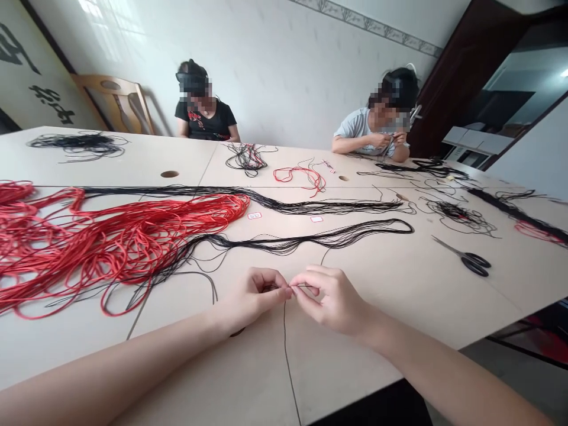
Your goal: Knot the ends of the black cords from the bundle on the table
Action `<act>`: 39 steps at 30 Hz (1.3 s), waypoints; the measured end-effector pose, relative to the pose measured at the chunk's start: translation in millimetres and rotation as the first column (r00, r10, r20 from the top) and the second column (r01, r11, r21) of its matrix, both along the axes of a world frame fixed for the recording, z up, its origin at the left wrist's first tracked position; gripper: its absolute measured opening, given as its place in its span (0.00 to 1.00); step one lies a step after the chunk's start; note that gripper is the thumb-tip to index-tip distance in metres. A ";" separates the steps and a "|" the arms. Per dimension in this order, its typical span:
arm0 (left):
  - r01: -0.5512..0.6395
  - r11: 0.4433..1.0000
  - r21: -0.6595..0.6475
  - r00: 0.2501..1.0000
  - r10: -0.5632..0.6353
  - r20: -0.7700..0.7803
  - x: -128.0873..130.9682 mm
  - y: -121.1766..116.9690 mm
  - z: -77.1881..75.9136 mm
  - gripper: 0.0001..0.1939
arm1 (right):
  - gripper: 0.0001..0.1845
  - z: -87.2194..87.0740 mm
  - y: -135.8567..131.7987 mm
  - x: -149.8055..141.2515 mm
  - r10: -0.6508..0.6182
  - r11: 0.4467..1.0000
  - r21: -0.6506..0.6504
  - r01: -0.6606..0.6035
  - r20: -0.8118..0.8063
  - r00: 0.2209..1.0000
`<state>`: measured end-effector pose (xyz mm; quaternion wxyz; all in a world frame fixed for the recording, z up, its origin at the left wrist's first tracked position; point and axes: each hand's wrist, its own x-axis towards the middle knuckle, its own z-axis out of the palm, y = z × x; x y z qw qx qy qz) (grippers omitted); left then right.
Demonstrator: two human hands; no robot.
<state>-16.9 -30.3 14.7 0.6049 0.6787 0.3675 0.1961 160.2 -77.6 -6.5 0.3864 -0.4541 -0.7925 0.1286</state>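
My left hand (261,293) and my right hand (326,293) meet fingertip to fingertip above the near part of the table. Both pinch a thin black cord (286,343), whose tail hangs down toward the table's front edge. More of it shows between the right fingers and under the left ones; whether it is knotted is too small to tell. Just beyond my hands lies a looped bundle of black cords (306,238). To the left spreads a big heap of red cord (128,236), with black strands beneath its near side.
Black-handled scissors (474,263) lie to the right. Another black cord bundle (302,207) stretches across the table (399,296), near small paper labels (254,216). Tangled black cords (461,216) lie farther right. Two people sit opposite; one person's hands (393,141) hold cord.
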 end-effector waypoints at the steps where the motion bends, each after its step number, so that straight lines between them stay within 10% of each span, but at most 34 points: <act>1: 0.003 1.000 -0.001 1.000 -0.003 0.005 -0.3 0.0 -0.1 0.12 | 0.06 -0.3 0.1 0.0 0.001 1.000 0.005 -0.001 0.004 1.000; 13: -0.096 0.990 -0.101 0.989 0.107 0.104 -2.8 2.8 -9.1 0.14 | 0.06 7.4 -0.6 -3.4 -0.185 0.952 0.243 0.188 -0.037 0.982; 21: -0.142 0.981 -0.129 0.979 0.159 0.130 3.3 1.5 -11.0 0.15 | 0.12 -2.0 -9.5 -13.9 -0.037 0.996 -0.078 0.052 0.192 0.981; 32: -0.103 0.993 -0.057 0.993 0.106 0.051 1.3 3.8 -14.9 0.16 | 0.17 1.3 -5.6 2.5 0.136 0.990 -0.070 -0.123 0.228 0.964; 39: -0.028 0.998 -0.053 1.000 0.028 -0.012 2.8 -1.4 -7.3 0.15 | 0.08 17.1 -6.5 7.0 -0.026 0.945 -0.307 -0.112 -0.411 0.911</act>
